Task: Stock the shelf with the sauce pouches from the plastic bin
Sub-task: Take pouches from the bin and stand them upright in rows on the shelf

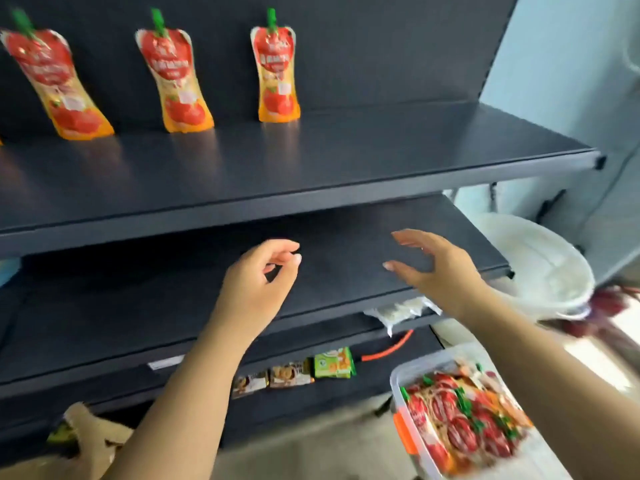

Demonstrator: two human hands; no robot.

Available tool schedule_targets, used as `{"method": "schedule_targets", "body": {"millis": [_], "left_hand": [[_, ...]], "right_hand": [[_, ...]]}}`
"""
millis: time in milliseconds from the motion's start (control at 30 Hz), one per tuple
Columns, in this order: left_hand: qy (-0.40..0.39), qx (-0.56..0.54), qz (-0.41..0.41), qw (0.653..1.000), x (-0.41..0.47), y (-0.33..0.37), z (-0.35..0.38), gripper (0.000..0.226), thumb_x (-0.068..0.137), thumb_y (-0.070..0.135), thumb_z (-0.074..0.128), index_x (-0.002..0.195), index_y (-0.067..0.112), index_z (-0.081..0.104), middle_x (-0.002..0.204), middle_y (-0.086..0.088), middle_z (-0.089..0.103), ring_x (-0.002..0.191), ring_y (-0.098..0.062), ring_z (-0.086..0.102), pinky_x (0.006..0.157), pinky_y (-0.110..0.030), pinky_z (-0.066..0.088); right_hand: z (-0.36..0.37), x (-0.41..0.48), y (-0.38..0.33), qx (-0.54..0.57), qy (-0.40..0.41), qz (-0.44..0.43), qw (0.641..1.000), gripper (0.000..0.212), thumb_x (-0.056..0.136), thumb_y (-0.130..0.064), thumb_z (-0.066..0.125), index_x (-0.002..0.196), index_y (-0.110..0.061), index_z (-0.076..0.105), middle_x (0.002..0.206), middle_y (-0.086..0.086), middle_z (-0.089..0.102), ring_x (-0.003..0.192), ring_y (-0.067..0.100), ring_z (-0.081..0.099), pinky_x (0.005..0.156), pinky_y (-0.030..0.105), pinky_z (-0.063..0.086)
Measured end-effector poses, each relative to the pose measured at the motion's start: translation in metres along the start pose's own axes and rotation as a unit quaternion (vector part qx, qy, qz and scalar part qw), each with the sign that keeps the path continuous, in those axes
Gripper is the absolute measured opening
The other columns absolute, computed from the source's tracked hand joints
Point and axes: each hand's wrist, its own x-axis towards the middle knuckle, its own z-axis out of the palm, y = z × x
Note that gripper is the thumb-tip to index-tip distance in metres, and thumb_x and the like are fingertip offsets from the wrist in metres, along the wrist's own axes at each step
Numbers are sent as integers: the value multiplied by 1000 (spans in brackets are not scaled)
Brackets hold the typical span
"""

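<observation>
Three red and orange sauce pouches with green caps stand upright at the back of the dark top shelf: a left pouch, a middle pouch and a right pouch. The clear plastic bin with an orange latch sits low at the right, holding several more pouches. My left hand hovers in front of the second shelf, fingers loosely curled, holding nothing. My right hand is beside it, fingers spread, empty, above the bin.
The second shelf is bare. A lower shelf holds small snack packets, a green packet, a white bag and an orange cable. A white basin stands at the right. A brown paper bag lies bottom left.
</observation>
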Motion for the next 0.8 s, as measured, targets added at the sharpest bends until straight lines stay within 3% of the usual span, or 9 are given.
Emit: {"method": "schedule_targets", "body": {"millis": [133, 267, 367, 500, 667, 800], "left_hand": [[-78, 45, -37, 995, -49, -14, 56, 12, 89, 21, 52, 94, 28, 60, 88, 23, 53, 83, 6, 50, 70, 0, 35], [-151, 25, -93, 984, -89, -22, 113, 13, 88, 19, 53, 93, 23, 65, 91, 12, 61, 88, -6, 56, 77, -19, 40], [-216, 22, -123, 968, -109, -24, 156, 11, 88, 18, 54, 89, 24, 63, 84, 18, 59, 88, -9, 56, 78, -21, 39], [-263, 34, -190, 945, -125, -36, 221, 13, 88, 23, 53, 83, 34, 58, 99, 4, 65, 95, -14, 60, 86, -30, 47], [-219, 64, -303, 925, -137, -54, 314, 11, 89, 21, 53, 90, 20, 64, 99, -2, 64, 96, -17, 59, 84, -28, 44], [-129, 55, -413, 900, -144, -72, 379, 20, 90, 23, 53, 102, 10, 64, 104, -4, 63, 96, -18, 56, 80, -24, 37]], "right_hand": [[-11, -62, 59, -40, -30, 113, 992, 44, 81, -24, 68, 123, -15, 57, 124, 3, 60, 115, 20, 56, 94, 21, 36], [-20, -113, 114, -74, -68, 210, 973, 46, 84, -27, 64, 128, -17, 53, 128, 3, 59, 116, 21, 55, 96, 27, 39], [-28, -138, 157, -68, -86, 291, 950, 45, 85, -30, 63, 127, -16, 53, 126, 4, 59, 115, 22, 55, 97, 32, 41], [-32, -155, 223, -49, -118, 345, 930, 41, 86, -30, 61, 125, -17, 55, 126, 6, 60, 113, 24, 57, 90, 27, 44], [-26, -146, 314, -32, -207, 339, 917, 37, 89, -24, 58, 124, -9, 55, 127, 8, 58, 114, 23, 55, 79, 17, 34], [-8, -131, 376, -52, -298, 301, 904, 38, 90, -25, 57, 124, -8, 55, 127, 10, 59, 115, 27, 54, 87, 23, 40]]}}
